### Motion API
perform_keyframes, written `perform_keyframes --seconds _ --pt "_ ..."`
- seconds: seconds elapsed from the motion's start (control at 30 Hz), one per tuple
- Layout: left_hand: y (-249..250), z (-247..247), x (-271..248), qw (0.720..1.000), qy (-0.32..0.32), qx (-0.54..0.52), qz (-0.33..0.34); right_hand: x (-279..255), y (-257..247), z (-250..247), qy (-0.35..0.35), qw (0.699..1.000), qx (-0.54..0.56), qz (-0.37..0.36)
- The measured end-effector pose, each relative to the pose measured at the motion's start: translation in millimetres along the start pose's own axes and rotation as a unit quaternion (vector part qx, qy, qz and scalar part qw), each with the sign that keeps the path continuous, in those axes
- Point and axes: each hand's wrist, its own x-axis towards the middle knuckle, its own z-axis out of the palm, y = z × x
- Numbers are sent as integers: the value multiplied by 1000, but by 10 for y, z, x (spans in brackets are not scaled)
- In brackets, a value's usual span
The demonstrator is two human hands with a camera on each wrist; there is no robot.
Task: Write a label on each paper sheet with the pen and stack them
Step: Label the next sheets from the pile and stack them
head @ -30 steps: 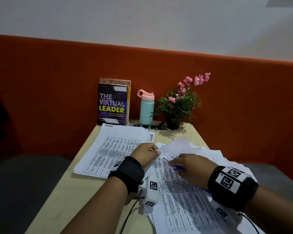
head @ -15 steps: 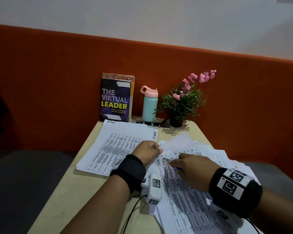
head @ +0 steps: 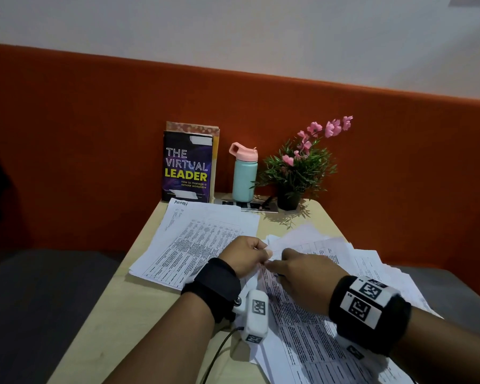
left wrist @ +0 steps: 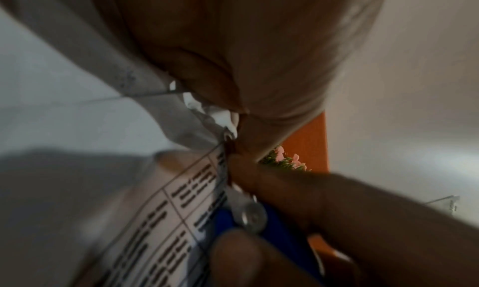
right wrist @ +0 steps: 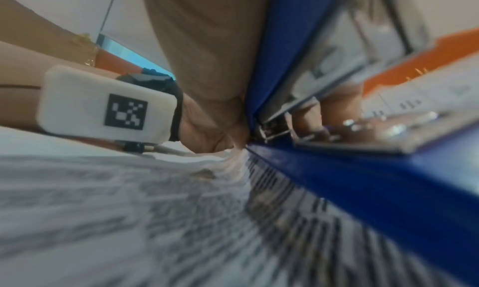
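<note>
Our left hand pinches the top sheet by its corner for peeling off; right hand fingers grip the blue pen, ready to label.

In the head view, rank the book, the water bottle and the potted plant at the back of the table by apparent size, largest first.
1. potted plant, flowers included, spreads widest and tallest.
2. book, close behind; without the flower sprigs the two look about alike.
3. water bottle, clearly smallest.
All three stand at a similar distance, so nearness hardly skews this.
</note>
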Motion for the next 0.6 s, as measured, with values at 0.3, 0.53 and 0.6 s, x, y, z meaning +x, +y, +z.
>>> perform_keyframes --seconds 0.3,0.53,0.6 --pt "54 -14 -38 1000 13 -7 -14 55 24 50 -9 1000 -2 -11" --pt "32 19 -9 999 23 -44 -5 -149 176 93 -31 999 29 20" --pt "24 25 -3 998 26 -50 -5 -142 168 98 -30 999 37 24"
